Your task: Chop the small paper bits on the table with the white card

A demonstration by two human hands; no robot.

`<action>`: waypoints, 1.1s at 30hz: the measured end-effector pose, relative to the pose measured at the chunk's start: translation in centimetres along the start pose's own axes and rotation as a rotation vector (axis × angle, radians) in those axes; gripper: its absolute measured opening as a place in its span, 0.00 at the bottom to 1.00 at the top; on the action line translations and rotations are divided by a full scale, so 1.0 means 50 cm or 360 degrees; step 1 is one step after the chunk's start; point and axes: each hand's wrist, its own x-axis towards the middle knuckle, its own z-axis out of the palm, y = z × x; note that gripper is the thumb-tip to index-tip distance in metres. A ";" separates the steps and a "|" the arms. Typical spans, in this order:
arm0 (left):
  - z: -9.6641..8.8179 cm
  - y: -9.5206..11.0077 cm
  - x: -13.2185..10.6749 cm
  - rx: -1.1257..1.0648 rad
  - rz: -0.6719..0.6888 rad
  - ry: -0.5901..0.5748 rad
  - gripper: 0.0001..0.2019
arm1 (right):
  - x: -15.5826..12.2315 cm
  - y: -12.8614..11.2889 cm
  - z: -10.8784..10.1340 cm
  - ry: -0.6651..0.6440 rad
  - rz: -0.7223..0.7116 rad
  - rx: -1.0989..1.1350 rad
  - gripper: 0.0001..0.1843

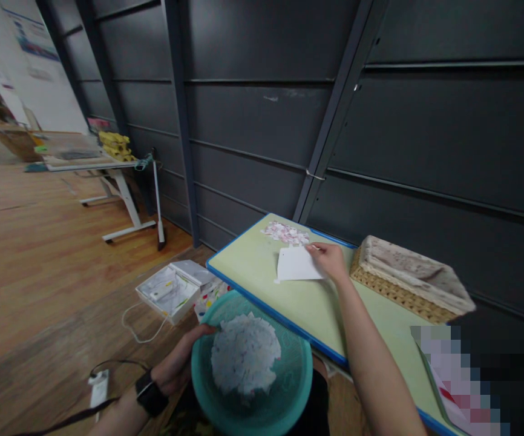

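My left hand (178,362) grips the rim of a teal plastic bowl (289,393) held below the table's edge. A heap of small white paper scraps (245,354) fills the bowl. My right hand (330,259) reaches across the pale green table (253,266) and pinches the corner of a white sheet of paper (296,264) lying flat. Just beyond the sheet lies a small pile of pink and white paper scraps (285,232).
A woven basket with a cloth lining (407,275) stands on the table at the right. On the wooden floor lie an open white box (171,289), a cable and a white plug (98,387). A white desk (108,166) stands far left against the dark wall.
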 end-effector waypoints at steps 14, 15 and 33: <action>0.003 0.003 -0.005 0.0016 -0.0035 0.0027 0.10 | -0.011 -0.037 0.018 0.0505 0.0172 0.0225 0.27; 0.002 0.002 -0.004 0.0018 -0.0034 0.0021 0.10 | -0.007 -0.028 0.008 0.0622 0.0170 0.0042 0.28; -0.015 -0.006 0.008 -0.0004 -0.0037 -0.0040 0.11 | -0.021 -0.022 0.024 0.0444 -0.0163 -0.0848 0.19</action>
